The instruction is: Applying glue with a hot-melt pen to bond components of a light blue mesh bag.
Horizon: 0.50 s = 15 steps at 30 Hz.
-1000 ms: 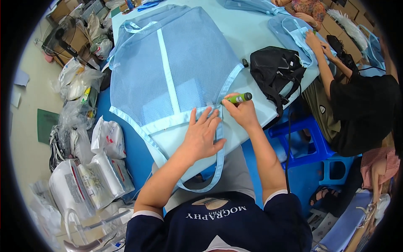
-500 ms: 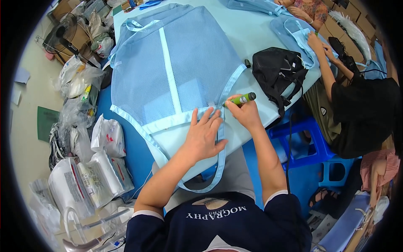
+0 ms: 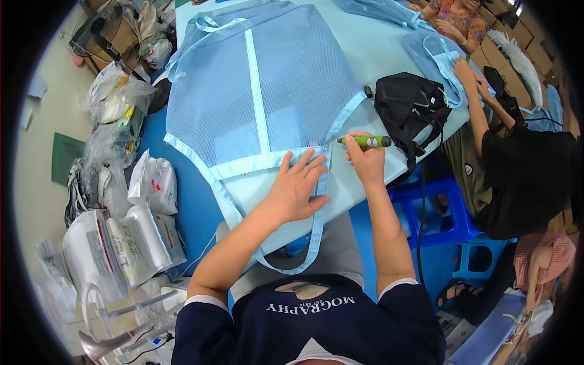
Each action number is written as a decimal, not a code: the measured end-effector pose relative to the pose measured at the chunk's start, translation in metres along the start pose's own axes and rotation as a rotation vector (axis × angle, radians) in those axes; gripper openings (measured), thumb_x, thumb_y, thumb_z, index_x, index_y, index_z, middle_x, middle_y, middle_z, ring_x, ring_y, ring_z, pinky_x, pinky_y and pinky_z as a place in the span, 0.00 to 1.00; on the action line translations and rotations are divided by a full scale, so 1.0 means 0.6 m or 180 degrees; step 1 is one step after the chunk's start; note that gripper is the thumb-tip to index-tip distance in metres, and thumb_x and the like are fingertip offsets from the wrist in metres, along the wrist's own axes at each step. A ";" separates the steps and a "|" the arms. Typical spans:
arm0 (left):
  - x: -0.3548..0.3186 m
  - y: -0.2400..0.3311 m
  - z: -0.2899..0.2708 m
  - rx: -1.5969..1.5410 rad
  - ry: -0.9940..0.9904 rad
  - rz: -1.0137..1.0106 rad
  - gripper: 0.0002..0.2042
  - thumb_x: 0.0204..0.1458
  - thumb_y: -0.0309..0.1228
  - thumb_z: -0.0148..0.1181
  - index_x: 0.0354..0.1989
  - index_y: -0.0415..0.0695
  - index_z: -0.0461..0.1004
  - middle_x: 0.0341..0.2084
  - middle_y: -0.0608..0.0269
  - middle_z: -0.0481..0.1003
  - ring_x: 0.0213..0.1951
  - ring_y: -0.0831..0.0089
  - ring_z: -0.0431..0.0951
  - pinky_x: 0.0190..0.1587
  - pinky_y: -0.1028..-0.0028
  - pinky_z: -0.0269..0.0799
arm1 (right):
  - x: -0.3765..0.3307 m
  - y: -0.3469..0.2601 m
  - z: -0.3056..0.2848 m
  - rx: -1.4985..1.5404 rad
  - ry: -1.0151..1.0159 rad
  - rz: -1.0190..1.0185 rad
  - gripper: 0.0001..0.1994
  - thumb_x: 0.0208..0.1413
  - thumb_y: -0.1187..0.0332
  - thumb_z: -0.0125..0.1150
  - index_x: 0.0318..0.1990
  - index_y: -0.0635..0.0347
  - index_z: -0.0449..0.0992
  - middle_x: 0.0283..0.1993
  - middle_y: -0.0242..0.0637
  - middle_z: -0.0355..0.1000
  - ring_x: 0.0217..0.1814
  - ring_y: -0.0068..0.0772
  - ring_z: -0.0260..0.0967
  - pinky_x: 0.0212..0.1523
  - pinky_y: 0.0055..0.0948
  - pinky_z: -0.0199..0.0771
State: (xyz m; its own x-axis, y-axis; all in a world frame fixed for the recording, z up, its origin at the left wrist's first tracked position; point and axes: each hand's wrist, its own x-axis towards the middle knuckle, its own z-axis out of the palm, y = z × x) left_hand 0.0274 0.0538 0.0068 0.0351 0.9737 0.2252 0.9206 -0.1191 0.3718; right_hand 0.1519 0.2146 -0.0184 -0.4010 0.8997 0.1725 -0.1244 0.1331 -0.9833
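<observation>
A large light-blue mesh bag (image 3: 207, 100) with pale blue trim and a loop strap lies flat on the table. My left hand (image 3: 297, 190) rests with spread fingers on the bag's near hem, close to where the strap joins it. In my right hand (image 3: 367, 163) is a green marker (image 3: 371, 141), held nearly level with its tip pointing left, just right of the bag's edge strip. The marker's tip looks apart from the trim. A small dark cap (image 3: 368, 91) lies on the table beside the bag's right corner. The strap's loop hangs over the table's near edge.
A black backpack (image 3: 407, 100) lies to the right on the pale table (image 3: 347, 36). Beyond it, a co-worker's hands (image 3: 471, 76) handle another blue mesh bag. Blue stools (image 3: 435, 207) stand at the right; plastic-wrapped packages (image 3: 115, 249) and a fan (image 3: 97, 27) are at the left.
My right hand has moved the marker right, away from the bag's trim. My left hand stays on the hem. The view has shifted slightly.
</observation>
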 end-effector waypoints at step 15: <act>-0.007 0.016 0.009 0.0413 0.0074 -0.0012 0.27 0.48 0.40 0.61 0.55 0.38 0.66 0.61 0.49 0.64 0.66 0.49 0.56 0.65 0.43 0.46 | 0.002 0.028 -0.005 -0.1001 -0.0465 -0.0454 0.09 0.51 0.67 0.65 0.36 0.64 0.78 0.25 0.34 0.75 0.25 0.23 0.71 0.28 0.25 0.69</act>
State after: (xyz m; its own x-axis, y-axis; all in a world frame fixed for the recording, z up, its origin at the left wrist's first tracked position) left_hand 0.0385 0.0496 0.0046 0.0238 0.9691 0.2454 0.9634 -0.0879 0.2534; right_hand 0.1520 0.2194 -0.0351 -0.5279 0.7971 0.2932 0.0875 0.3944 -0.9148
